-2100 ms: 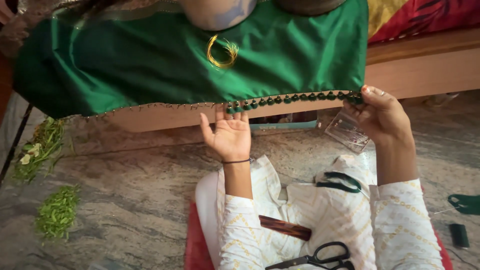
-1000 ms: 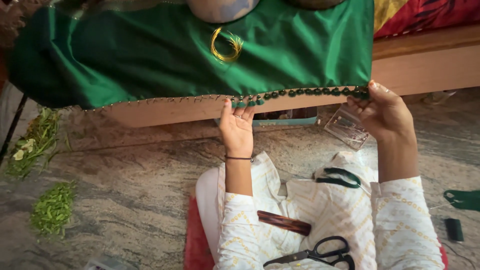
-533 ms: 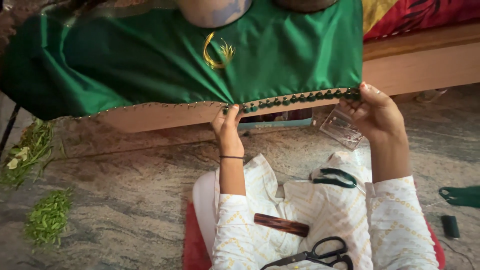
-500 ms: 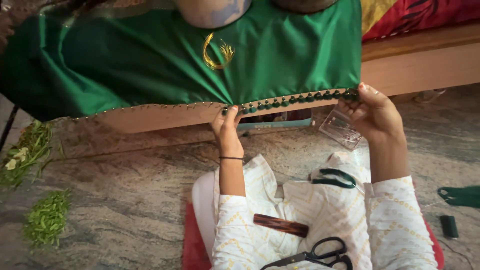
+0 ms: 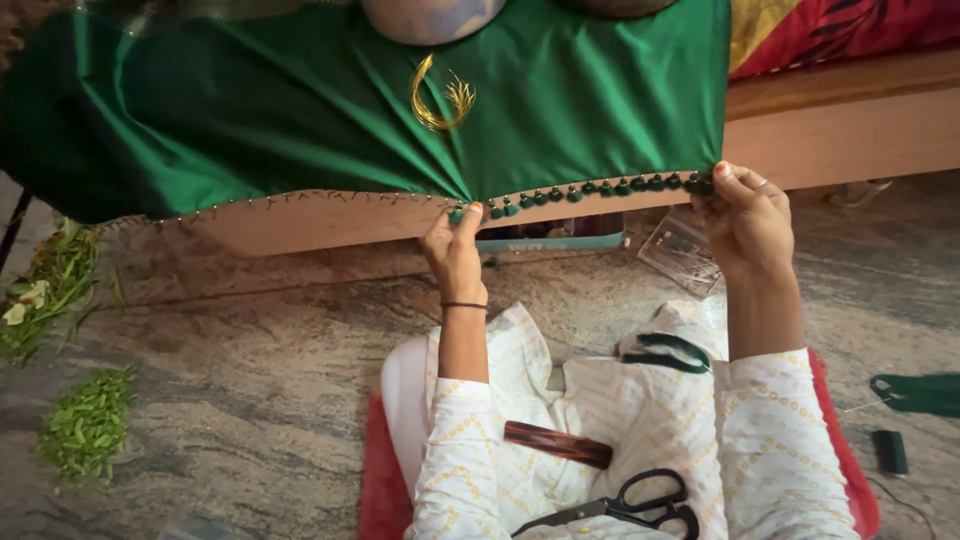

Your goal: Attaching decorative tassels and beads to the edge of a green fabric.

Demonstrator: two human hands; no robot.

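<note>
A green satin cloth (image 5: 300, 110) hangs over the edge of a wooden bed frame (image 5: 850, 130). Its lower hem carries a row of dark green bead tassels (image 5: 590, 190). My left hand (image 5: 455, 245) pinches the hem at the left end of the tassel row. My right hand (image 5: 745, 215) grips the hem at the cloth's right corner, so the beaded edge is stretched between both hands. A loop of gold thread (image 5: 440, 95) lies on the cloth above.
On my lap lie black scissors (image 5: 625, 505), a brown wooden stick (image 5: 555, 443) and green thread (image 5: 665, 352). A clear plastic box (image 5: 680, 250) sits on the stone floor. Green leaf piles (image 5: 85, 425) lie at left; dark green cloth (image 5: 920, 390) at right.
My left hand rose from open and apart below the hem to pinching the beaded edge. My right hand kept its hold on the corner.
</note>
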